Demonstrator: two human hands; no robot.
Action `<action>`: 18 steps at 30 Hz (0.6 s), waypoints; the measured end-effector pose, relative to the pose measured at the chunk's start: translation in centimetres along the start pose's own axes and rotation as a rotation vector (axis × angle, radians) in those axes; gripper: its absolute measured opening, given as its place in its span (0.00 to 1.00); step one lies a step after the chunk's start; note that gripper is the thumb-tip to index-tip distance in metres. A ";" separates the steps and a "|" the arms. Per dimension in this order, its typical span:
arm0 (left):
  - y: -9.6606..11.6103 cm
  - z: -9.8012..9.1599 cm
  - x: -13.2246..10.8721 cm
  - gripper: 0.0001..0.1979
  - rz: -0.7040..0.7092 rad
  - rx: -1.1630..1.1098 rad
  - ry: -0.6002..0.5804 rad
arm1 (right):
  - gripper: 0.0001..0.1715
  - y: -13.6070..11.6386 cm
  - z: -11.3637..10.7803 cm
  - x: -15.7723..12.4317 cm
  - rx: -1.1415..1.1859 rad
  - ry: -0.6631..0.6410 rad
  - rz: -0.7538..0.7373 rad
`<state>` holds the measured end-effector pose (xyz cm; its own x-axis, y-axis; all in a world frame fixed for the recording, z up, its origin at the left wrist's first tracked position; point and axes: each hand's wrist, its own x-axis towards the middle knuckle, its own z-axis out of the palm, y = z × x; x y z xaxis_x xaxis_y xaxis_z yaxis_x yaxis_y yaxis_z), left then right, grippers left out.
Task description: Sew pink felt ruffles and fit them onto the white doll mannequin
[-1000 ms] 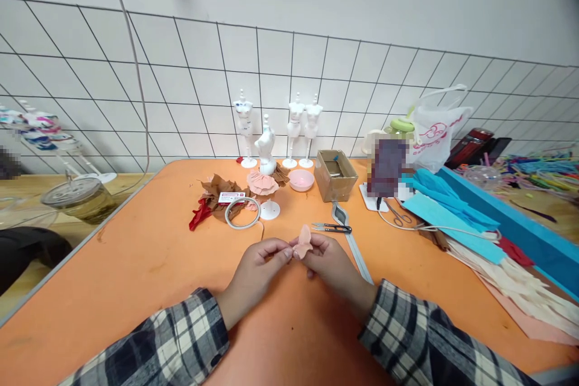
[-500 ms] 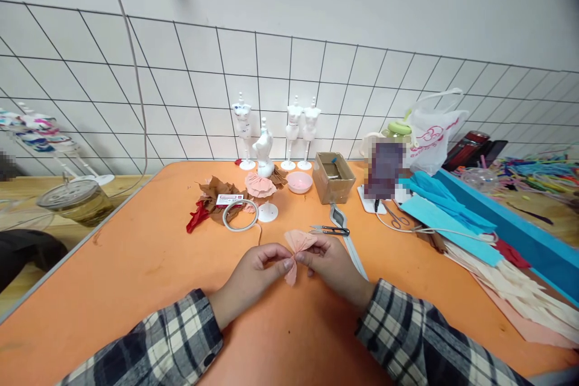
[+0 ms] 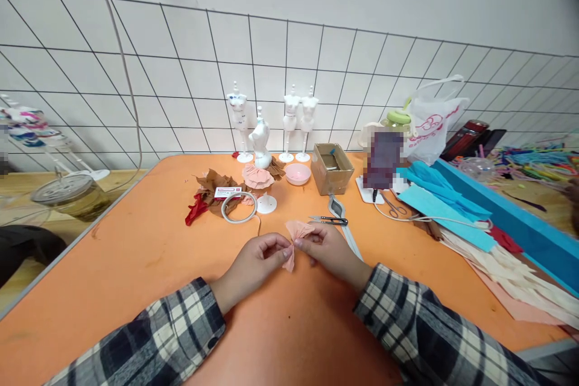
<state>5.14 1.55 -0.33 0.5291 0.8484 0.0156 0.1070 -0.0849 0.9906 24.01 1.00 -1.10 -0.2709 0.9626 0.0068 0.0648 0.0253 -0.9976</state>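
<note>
A piece of pink crepe paper (image 3: 298,229), gathered at its middle like a bow, is held above the orange table (image 3: 190,289). My left hand (image 3: 260,259) pinches its narrow waist between thumb and forefinger. From the other side my right hand (image 3: 323,247) pinches the same spot, with the fan-shaped upper part spreading over its fingers. The lower part hangs beneath my fingertips. Just beyond my right hand lie black thread snips (image 3: 332,221). Past my left hand is a roll of pale tape or cord (image 3: 239,219) beside a small white-and-red box (image 3: 227,193).
White mini mannequins (image 3: 260,139) stand along the wall, one wearing a ruffled pink skirt. Nearby are brown crepe paper (image 3: 208,184), a pink bowl (image 3: 297,175) and a cardboard box (image 3: 332,172). Scissors (image 3: 395,210), a phone (image 3: 384,160) and blue paper sheets (image 3: 446,217) occupy the right.
The view has tilted and shifted slightly, so things sit a little higher in it. Both hands keep their pinch on the gathered pink crepe paper, with barely any finger movement.
</note>
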 end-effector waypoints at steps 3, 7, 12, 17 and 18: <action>0.0 0.1 0.0 0.16 0.028 -0.018 -0.004 | 0.16 0.0 0.3 0.1 -0.007 0.014 -0.082; 0.1 0.2 0.0 0.14 0.014 0.019 0.018 | 0.13 0.0 0.5 0.1 -0.033 0.073 -0.153; 0.1 0.1 0.0 0.11 0.017 0.157 0.047 | 0.38 -0.5 -0.4 -0.5 0.083 -0.114 0.014; 0.3 0.0 -0.4 0.07 0.054 0.322 -0.013 | 0.52 -0.6 -0.3 -0.7 0.127 -0.288 0.021; 0.3 0.0 -0.5 0.07 0.056 0.358 -0.028 | 0.47 -0.4 -0.2 -0.7 0.121 -0.278 0.011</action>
<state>4.93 1.11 -0.02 0.5651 0.8228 0.0601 0.3621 -0.3128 0.8781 24.38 0.42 -0.66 -0.5243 0.8515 -0.0063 -0.0409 -0.0326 -0.9986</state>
